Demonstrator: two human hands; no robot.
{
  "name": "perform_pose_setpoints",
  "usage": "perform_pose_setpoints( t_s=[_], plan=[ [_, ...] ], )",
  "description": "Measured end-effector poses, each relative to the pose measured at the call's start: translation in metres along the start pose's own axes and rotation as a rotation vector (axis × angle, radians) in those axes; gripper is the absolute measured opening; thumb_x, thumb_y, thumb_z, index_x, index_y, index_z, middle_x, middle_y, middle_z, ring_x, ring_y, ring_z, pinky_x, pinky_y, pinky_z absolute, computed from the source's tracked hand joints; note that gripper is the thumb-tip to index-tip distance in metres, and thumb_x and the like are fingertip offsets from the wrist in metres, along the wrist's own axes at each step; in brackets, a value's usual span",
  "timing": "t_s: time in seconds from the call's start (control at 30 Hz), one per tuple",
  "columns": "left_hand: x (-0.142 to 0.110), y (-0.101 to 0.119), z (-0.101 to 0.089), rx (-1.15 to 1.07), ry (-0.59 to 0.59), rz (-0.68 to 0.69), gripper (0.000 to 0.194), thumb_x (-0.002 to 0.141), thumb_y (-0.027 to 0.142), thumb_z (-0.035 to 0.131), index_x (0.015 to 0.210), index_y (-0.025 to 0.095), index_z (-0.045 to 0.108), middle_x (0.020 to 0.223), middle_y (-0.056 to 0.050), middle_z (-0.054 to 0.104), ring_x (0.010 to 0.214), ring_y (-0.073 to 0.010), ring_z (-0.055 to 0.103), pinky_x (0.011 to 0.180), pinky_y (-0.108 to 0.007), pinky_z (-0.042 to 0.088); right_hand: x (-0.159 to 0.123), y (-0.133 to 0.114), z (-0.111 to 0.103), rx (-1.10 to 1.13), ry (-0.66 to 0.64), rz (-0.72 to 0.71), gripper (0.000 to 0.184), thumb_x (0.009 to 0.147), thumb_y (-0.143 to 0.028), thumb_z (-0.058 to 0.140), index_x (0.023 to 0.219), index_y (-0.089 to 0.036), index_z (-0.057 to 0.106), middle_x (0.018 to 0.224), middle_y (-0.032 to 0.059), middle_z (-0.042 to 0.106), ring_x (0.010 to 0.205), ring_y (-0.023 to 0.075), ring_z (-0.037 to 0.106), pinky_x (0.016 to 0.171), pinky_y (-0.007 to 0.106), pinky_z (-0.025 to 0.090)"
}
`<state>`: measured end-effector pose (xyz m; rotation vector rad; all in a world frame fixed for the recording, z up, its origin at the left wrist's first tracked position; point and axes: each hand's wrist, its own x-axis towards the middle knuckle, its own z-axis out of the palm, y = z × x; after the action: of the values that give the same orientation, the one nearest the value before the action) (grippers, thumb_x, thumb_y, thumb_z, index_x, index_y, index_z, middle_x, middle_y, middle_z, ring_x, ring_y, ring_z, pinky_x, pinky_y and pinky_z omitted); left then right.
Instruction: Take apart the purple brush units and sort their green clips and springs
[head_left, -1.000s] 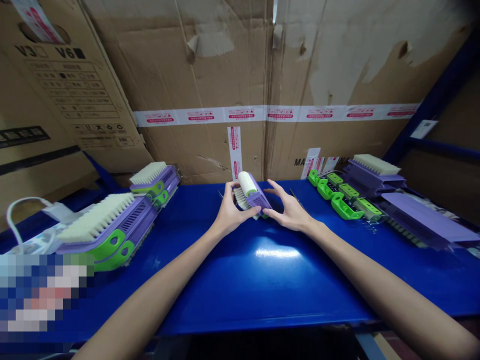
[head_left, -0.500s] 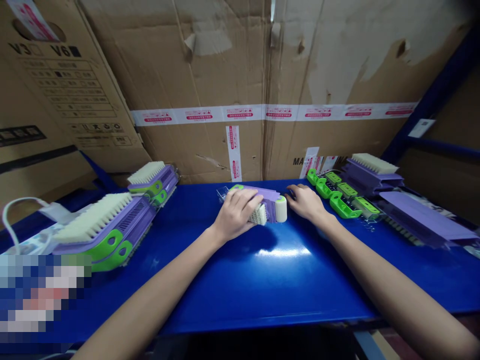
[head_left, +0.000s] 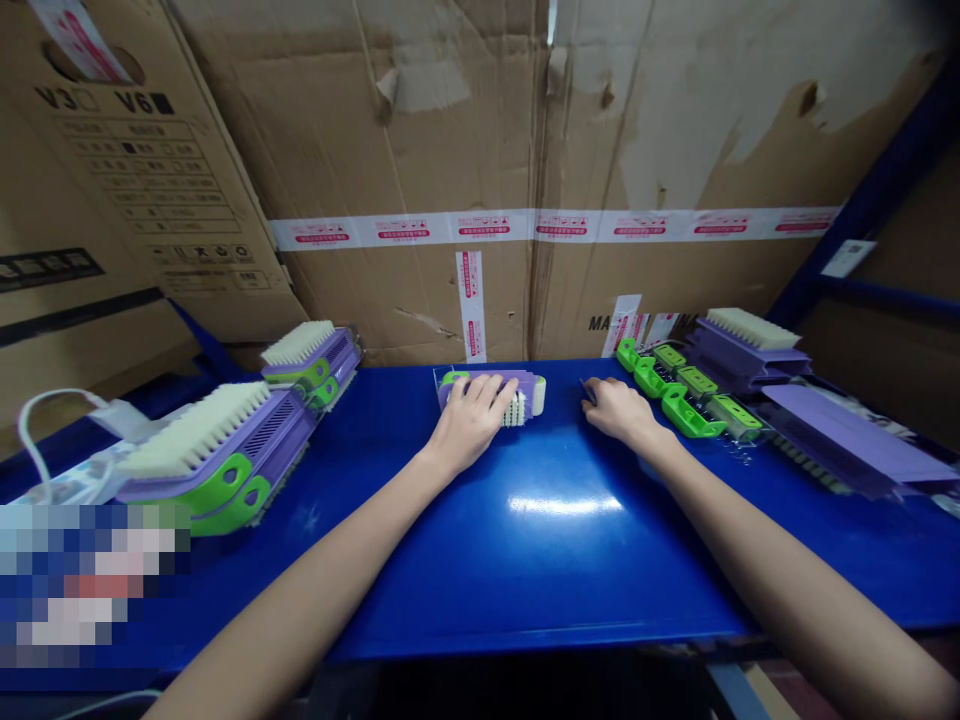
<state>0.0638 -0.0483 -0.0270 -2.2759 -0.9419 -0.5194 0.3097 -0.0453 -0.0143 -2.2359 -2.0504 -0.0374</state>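
1. Bracing the purple brush unit (head_left: pixel 528 384) mid-table on the blue tabletop (head_left: pixel 555 570), with the left hand (head_left: pixel 466 420) clamped over it.
2. Reaching beside it with the right hand (head_left: pixel 621 410), curled around or just behind a thin dark tool (head_left: pixel 587 386); too small to tell whether actually gripped.
3. Probably at a steadying and tool-fetching step, to judge from both hands.
4. Calling next for a sure pinch on the tool and a level, unrocking unit (mind the white roller (head_left: pixel 539 397) at its end).

Glossy blue tabletop (head_left: pixel 525 580), brown cardboard (head_left: pixel 420 150), pale-bristled purple brush (head_left: pixel 531 388)
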Motion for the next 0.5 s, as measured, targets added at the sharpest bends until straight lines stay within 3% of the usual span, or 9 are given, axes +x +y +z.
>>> perform_pose_setpoints(
  t_s=[0.13, 0.37, 0.5],
  plan=[
    [-0.001, 0.000, 0.001, -0.008, -0.054, -0.020, 0.053, 0.086, 0.009, 0.041, 0.139, 0.010, 0.040, 0.128, -0.017, 0.053, 0.117, -0.0294, 0.048, 0.096, -0.046, 0.036, 0.000, -0.004, 0.001, 0.020, 0.065, -0.024, 0.035, 0.086, -0.024, 0.041, 0.114, -0.018, 0.062, 0.110, 0.0137, 0.063, 0.093, 0.0284, 0.064, 0.072, 0.034, 0.046],
    [0.002, 0.001, -0.005, -0.062, -0.101, -0.080, 0.058, 0.089, 0.035, 0.050, 0.140, 0.010, 0.039, 0.133, -0.018, 0.050, 0.122, -0.0310, 0.043, 0.101, -0.047, 0.032, 0.001, -0.008, -0.002, 0.185, 0.259, -0.145, 0.036, 0.091, -0.030, 0.042, 0.118, -0.024, 0.063, 0.101, 0.0066, 0.063, 0.086, 0.0200, 0.062, 0.070, 0.028, 0.042],
    [0.004, 0.003, -0.006, -0.070, -0.098, -0.091, 0.057, 0.091, 0.040, 0.047, 0.139, 0.010, 0.040, 0.131, -0.019, 0.050, 0.120, -0.0309, 0.045, 0.101, -0.047, 0.032, -0.004, -0.013, -0.006, 0.226, 0.312, -0.223, 0.036, 0.093, -0.033, 0.041, 0.120, -0.027, 0.063, 0.095, 0.0056, 0.060, 0.084, 0.0181, 0.060, 0.070, 0.026, 0.041]
  ],
)
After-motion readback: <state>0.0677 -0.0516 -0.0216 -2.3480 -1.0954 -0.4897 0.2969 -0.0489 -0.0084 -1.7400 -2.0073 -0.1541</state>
